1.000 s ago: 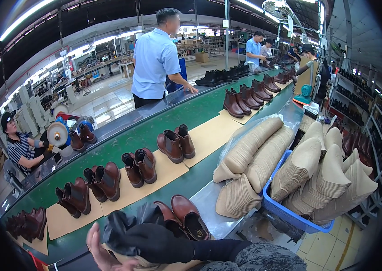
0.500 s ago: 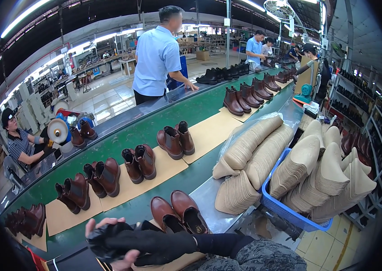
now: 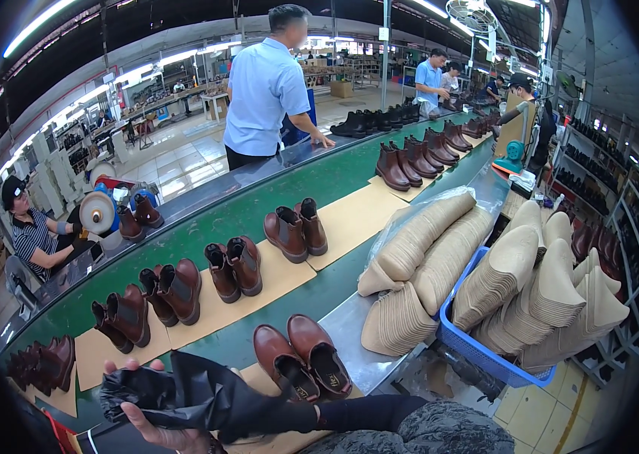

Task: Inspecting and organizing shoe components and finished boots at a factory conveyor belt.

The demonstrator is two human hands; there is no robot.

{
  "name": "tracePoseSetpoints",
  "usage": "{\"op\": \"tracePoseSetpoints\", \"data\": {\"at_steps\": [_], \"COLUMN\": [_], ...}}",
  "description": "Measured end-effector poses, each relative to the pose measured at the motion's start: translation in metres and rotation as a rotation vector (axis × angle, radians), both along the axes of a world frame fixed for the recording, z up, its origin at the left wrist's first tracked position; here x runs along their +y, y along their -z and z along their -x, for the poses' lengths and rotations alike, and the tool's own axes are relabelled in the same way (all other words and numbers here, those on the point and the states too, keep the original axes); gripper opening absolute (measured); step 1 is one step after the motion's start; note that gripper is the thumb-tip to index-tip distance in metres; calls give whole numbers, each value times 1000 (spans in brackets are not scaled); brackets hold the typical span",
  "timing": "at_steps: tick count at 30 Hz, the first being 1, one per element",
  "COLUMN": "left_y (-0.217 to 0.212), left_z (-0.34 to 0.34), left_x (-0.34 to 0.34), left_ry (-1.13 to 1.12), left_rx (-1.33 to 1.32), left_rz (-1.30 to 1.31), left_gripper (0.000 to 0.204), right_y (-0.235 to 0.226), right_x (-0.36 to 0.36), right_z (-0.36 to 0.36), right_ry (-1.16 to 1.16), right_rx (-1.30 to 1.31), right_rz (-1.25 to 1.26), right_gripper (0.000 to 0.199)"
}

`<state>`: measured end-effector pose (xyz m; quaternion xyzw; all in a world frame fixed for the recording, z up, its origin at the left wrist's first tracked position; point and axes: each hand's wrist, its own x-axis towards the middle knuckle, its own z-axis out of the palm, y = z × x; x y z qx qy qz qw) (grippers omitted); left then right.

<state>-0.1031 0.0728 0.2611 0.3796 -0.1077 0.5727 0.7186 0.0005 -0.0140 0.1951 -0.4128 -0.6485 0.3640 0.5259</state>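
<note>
In the lower left, my left hand curls its bare fingers and thumb around crumpled black glove-like material. My right arm crosses from the lower right in a dark sleeve. My right hand appears to be inside the black covering, so its fingers are hidden. Just beyond the arm stands a pair of brown leather ankle boots, toes pointing away, on tan cardboard. Neither hand holds the boots. Farther off, several brown boots with elastic sides stand in pairs on cardboard sheets.
A green conveyor runs diagonally past me. Stacked tan insole-shaped boards lie at right, beside a blue basket filled with more. A person in light blue stands across the belt; another sits by a round wheel.
My hands have shifted left and slightly down. The black material now shows a raised flap, and more of the left palm shows. The boots beside my arm have stayed in place.
</note>
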Motion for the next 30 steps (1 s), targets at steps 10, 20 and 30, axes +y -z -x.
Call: {"op": "tracePoseSetpoints", "data": {"at_steps": [10,20,30], "left_y": [21,29,27], "left_z": [-13,-14,-12], "left_x": [-22,-32,-25], "left_ry": [-210,-421,-157], "left_rx": [179,505,328], "left_rz": [-111,-326,-127], "left_gripper": [76,90,68], "right_y": [-34,-15,-23], "right_x": [-14,-7,-24], "right_z": [-20,-24,-36], "right_ry": [79,53,-61], "right_rx": [593,155,296], "right_rz": [37,-367,2], "right_gripper": [52,77,81]}}
